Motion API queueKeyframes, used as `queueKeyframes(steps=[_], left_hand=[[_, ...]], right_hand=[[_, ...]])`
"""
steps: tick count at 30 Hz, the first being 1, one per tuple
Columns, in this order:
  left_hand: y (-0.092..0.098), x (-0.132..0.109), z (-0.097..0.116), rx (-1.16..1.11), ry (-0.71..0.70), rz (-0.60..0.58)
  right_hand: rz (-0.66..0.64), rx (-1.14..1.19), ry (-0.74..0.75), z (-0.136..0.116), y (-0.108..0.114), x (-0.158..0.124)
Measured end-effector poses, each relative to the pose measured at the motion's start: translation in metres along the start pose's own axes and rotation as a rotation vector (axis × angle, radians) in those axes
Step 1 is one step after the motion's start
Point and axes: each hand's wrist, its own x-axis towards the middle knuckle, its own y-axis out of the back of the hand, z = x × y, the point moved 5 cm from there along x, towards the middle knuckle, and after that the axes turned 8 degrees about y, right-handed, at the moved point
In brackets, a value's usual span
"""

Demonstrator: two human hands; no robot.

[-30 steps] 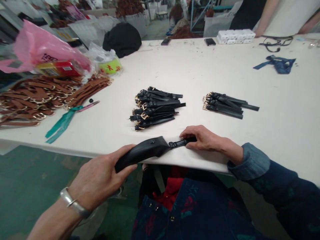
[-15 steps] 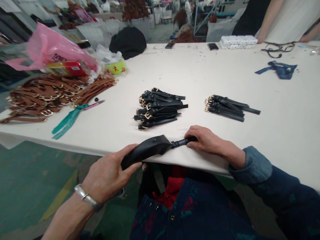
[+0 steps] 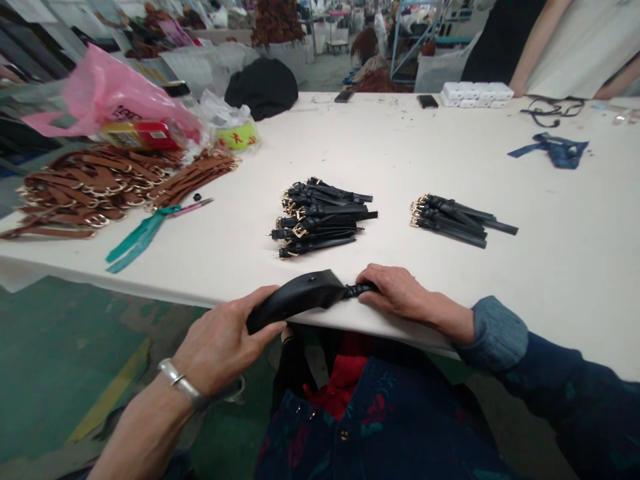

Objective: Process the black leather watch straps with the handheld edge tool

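Observation:
My left hand (image 3: pixel 220 340) is shut around the wide end of a black leather strap (image 3: pixel 300 297), which has a small rivet on top. My right hand (image 3: pixel 400 293) grips the strap's narrow end at the table's front edge, and its fingers hide most of that end. A metal bangle (image 3: pixel 180 380) circles my left wrist. Beyond my hands lie a pile of black straps with gold buckles (image 3: pixel 320 217) and a smaller pile of the same straps (image 3: pixel 457 220). Neither hand touches these piles.
The white table (image 3: pixel 400 153) holds brown leather straps with buckles (image 3: pixel 90 190), a teal ribbon (image 3: pixel 140 240), a pink plastic bag (image 3: pixel 110 97), a blue cloth (image 3: pixel 555 150) and a white power strip (image 3: pixel 475 91). A co-worker's torso (image 3: pixel 565 40) stands beyond the far edge.
My right hand has slid down toward the table edge and closed further over the narrow strap end. The view has tilted slightly, and the left hand still holds the wide end.

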Motion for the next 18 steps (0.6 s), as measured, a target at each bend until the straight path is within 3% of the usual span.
queueKeyframes(steps=[6,12,18], left_hand=[[-0.006,-0.001,-0.003,-0.013,0.010,0.023],[-0.007,-0.018,-0.017,-0.161,0.057,0.081],[0.002,-0.044,-0.028,-0.325,0.141,0.206]], right_hand=[[0.040,0.091,-0.084,0.005,-0.006,0.001],[0.036,0.552,-0.146,0.010,-0.001,0.002],[-0.031,0.436,-0.178,0.008,0.011,-0.003]])
